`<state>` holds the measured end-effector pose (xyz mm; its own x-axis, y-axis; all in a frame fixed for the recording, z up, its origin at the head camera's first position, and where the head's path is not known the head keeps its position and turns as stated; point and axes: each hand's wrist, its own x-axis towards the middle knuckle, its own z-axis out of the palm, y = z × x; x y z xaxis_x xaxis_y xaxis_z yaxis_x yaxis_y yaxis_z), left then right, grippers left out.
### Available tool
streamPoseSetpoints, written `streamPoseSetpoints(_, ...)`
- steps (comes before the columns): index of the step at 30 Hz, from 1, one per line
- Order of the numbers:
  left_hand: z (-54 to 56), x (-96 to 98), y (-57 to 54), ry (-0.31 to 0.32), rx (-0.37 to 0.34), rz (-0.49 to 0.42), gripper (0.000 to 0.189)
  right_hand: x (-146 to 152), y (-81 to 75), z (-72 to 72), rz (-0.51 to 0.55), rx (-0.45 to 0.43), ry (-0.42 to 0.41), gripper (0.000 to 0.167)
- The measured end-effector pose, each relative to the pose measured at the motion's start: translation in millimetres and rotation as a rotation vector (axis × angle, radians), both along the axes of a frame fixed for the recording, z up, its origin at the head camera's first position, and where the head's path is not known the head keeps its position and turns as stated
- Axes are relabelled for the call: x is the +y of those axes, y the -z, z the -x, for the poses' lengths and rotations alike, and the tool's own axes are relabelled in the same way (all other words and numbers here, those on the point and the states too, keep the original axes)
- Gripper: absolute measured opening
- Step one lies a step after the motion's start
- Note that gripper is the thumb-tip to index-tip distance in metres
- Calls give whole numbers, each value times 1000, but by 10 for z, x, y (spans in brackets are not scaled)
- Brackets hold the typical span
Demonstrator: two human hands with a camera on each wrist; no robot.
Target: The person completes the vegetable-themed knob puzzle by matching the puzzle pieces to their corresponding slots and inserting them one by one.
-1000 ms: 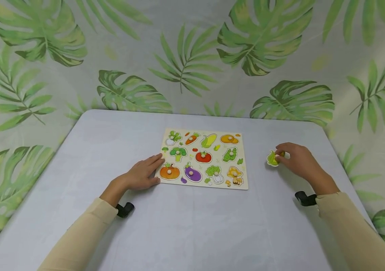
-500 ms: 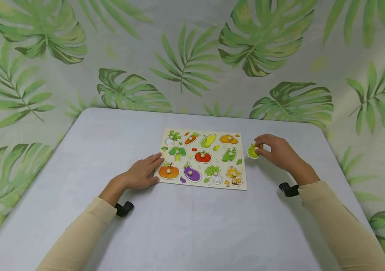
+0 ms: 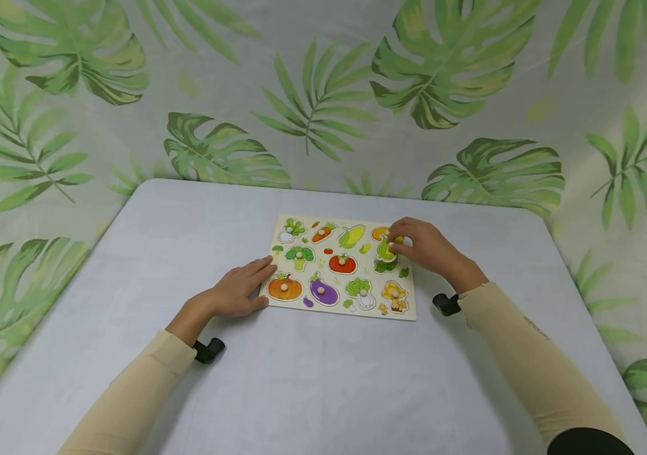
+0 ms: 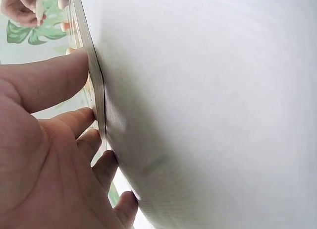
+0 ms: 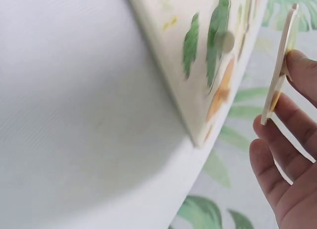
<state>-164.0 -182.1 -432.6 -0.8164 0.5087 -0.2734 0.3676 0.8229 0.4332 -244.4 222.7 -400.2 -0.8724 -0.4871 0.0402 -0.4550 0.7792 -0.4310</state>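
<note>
My right hand (image 3: 428, 249) pinches a green and yellow corn puzzle piece (image 3: 385, 250) by its knob, over the right part of the wooden vegetable puzzle board (image 3: 370, 266). In the right wrist view the corn piece (image 5: 278, 70) is a thin wooden slab seen edge-on, off the board. It overlaps the green asparagus-like piece (image 3: 385, 266) in the head view. My left hand (image 3: 238, 291) rests at the board's left edge with fingers extended, fingertips on the edge. In the left wrist view the thumb and fingers of my left hand (image 4: 54, 135) touch that edge.
Knobbed vegetable pieces sit in the board, among them a tomato (image 3: 342, 263), an eggplant (image 3: 323, 292), a pumpkin (image 3: 285, 288) and mushrooms (image 3: 395, 296). The corn picture (image 3: 351, 236) in the top row has no knob. A white-covered table (image 3: 323, 379) meets a leaf-patterned cloth (image 3: 323, 95).
My right hand has moved left with the corn piece, from the table right of the board to above the board's right part. My left hand has stayed at the board's left edge.
</note>
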Motion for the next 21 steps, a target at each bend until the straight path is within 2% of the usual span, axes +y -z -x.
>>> streamPoseSetpoints(11, -1, 14, 7, 5, 11, -17, 70, -298, -50, 84, 7, -63, -25, 17)
streamPoseSetpoints(21, 1, 0, 15, -7, 8, -10, 70, -500, 4, 218, 41, -88, -21, 17)
